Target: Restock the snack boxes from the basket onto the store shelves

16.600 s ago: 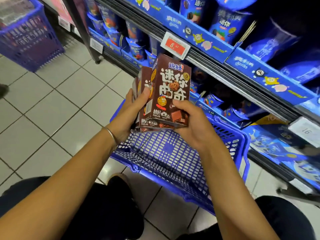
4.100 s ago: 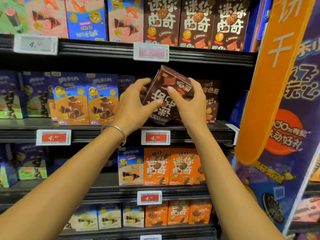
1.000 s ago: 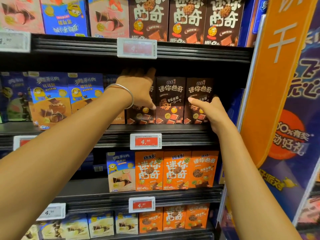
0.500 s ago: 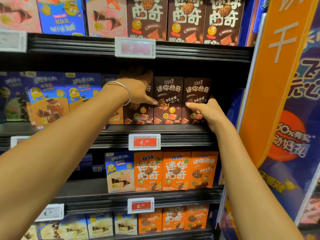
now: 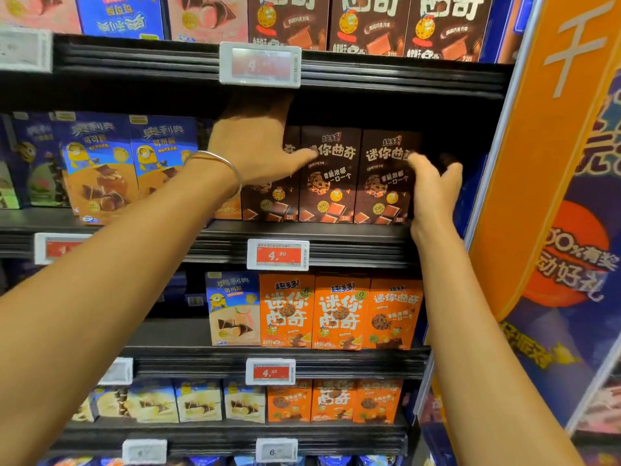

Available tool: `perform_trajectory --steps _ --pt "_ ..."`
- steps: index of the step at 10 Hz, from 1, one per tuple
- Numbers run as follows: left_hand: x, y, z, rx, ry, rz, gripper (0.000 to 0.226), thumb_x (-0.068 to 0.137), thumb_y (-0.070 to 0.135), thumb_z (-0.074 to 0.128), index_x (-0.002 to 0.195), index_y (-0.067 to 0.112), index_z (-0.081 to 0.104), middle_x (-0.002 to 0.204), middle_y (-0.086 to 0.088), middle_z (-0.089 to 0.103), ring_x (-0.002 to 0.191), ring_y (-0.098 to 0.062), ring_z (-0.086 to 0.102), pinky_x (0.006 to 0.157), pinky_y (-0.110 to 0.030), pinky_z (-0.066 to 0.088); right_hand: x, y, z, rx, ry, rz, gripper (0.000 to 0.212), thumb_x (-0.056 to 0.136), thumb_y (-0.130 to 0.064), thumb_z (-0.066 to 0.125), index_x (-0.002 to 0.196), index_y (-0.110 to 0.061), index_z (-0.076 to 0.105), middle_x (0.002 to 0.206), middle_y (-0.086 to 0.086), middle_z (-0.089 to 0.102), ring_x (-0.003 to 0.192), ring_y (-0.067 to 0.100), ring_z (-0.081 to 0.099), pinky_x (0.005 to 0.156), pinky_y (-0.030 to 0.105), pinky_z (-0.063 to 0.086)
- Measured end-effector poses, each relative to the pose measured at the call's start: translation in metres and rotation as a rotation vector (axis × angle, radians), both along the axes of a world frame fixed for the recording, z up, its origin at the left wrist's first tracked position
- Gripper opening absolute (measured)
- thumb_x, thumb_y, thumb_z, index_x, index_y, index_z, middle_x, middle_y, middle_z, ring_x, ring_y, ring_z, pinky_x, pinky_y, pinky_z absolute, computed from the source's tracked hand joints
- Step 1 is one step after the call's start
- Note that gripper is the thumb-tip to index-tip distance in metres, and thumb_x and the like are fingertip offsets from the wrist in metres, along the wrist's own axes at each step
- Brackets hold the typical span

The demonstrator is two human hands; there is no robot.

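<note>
Three brown snack boxes stand side by side on the middle shelf point(image 5: 353, 245): a left box point(image 5: 268, 205), a middle box point(image 5: 331, 183) and a right box point(image 5: 383, 186). My left hand point(image 5: 255, 146) lies over the upper part of the left box. Its thumb stretches across to the middle box's front, and its fingers reach back into the shelf's shadow. My right hand point(image 5: 433, 186) holds the right box's right edge, thumb on the front and fingers round the side. The basket is out of view.
Orange boxes point(image 5: 339, 314) fill the shelf below, with blue minion boxes point(image 5: 131, 163) to the left. More brown boxes point(image 5: 366, 25) stand on the shelf above. An orange and blue banner point(image 5: 544, 196) closes the right side. Price tags point(image 5: 278, 254) hang on the shelf edges.
My right hand has slid up from the right box's lower front to its upper right edge. My left hand stays over the left box. The camera has moved closer.
</note>
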State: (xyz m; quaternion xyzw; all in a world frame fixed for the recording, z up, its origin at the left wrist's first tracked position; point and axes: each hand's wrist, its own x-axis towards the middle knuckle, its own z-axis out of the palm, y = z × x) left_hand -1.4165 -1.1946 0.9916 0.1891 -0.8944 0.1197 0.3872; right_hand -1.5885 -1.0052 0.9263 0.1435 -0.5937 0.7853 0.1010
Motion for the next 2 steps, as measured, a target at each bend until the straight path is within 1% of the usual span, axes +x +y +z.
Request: perform_trajectory --steps 1,2 --pt "0.020 0.014 -0.016 0.029 0.095 -0.028 0.077 0.090 0.078 0.049 0.124 0.009 0.057 0.103 -0.017 0.062 0.102 -0.042 0.063 0.080 -0.045 0.050 0.023 0.007 0.005 -0.121 0.065 -0.003 0.079 0.084 -0.041 0.066 0.151 -0.012 0.034 0.154 0.011 0.042 0.138 0.029 0.047 0.107 0.054 0.048" --pt "0.035 0.024 -0.035 0.184 0.217 -0.245 0.077 0.097 0.062 0.057 0.153 0.011 0.043 0.144 -0.015 0.054 0.133 -0.031 0.051 0.105 -0.037 0.042 0.040 0.010 0.006 -0.170 0.131 0.030 0.073 0.081 -0.040 0.063 0.145 -0.012 0.042 0.148 0.012 0.048 0.134 0.027 0.050 0.107 0.051 0.048"
